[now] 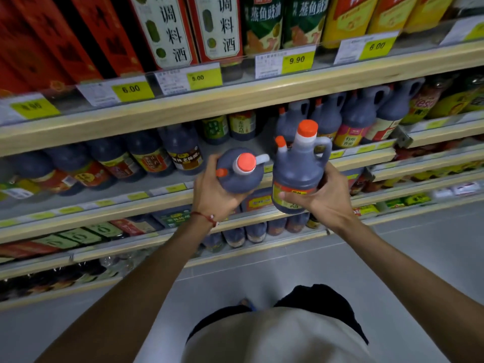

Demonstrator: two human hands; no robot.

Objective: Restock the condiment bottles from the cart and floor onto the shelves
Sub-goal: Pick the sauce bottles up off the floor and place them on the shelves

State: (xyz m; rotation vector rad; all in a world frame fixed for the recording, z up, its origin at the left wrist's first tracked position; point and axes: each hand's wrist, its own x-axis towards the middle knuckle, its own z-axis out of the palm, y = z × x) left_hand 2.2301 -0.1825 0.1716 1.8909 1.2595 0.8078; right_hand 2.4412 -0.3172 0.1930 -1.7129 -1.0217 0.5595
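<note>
Left grip wrapped round a dark jug; right grip clasps a second jug; matching jugs crowd the shelf just behind.

1. The left hand holds the left jug from below. The right hand grips the right jug round its side.
2. The two jugs are just beside each other, in front of the middle shelf.
3. On that shelf a jug row stands behind and to the right of the held jugs, and bottles stand to the left.
4. The top shelf above carries boxes at the left and upper bottles at the right, with price tags along its front edge.
5. Lower shelves lie under the hands, with the floor before them.
</note>
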